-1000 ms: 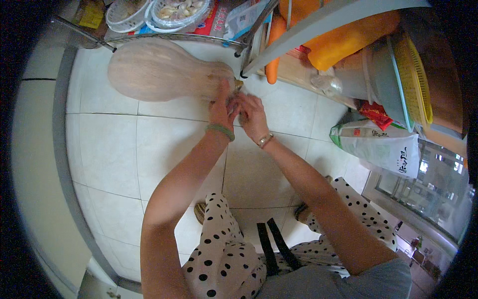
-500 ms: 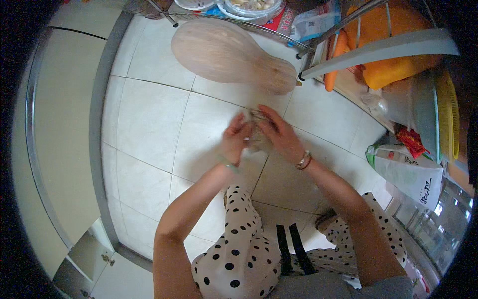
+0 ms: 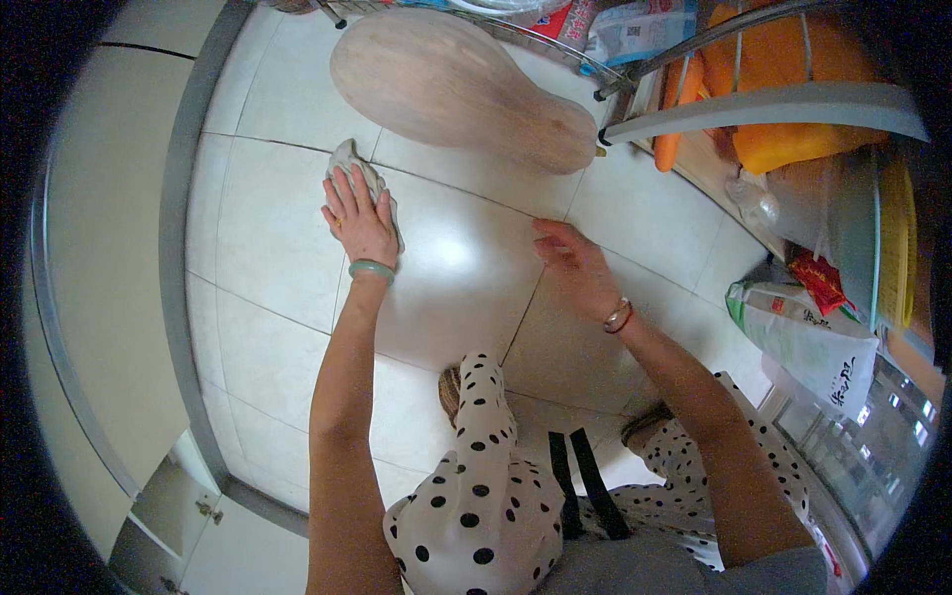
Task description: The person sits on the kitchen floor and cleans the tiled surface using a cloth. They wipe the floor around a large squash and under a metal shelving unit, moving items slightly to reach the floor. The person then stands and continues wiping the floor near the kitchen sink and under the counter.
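Clock positions refer to the picture centre. The left hand (image 3: 362,223) is resting palm down at 10 o'clock, its fingers spreading open over a pale cloth (image 3: 343,156) rather than clasping it. The cloth is lying crumpled on the tiled floor (image 3: 283,233), showing beyond the fingertips. The right hand (image 3: 579,270) is hovering between 2 and 3 o'clock, fingers loosely bent, grip open. A large tan gourd (image 3: 446,84) is lying at 12 o'clock, its stem (image 3: 601,152) pointing toward 4 o'clock.
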Demonstrator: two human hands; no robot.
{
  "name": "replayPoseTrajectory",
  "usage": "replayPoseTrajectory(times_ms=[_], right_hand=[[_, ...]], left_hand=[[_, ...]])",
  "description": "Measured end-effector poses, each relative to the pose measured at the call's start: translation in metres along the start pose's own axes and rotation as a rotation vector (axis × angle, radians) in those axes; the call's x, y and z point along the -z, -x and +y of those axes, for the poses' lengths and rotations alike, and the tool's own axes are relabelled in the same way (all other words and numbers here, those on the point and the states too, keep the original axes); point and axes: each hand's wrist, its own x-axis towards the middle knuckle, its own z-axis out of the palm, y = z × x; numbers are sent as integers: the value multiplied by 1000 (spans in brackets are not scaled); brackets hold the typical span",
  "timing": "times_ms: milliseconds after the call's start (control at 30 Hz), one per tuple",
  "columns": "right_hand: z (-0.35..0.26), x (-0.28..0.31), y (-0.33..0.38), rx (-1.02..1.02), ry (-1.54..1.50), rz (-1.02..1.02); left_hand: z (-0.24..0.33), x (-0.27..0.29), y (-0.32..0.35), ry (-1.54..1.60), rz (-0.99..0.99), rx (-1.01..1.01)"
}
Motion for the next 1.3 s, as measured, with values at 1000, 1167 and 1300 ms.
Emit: replayPoseTrajectory(times_ms=[1000, 1167, 1300], right_hand=[[31, 51, 55, -302, -213, 149], [19, 30, 16, -276, -251, 113], [-5, 24, -10, 56, 162, 248]], left_hand=[[-94, -1, -95, 171, 193, 36], [-50, -17, -89, 79, 210, -51], [18, -24, -35, 163, 87, -232]])
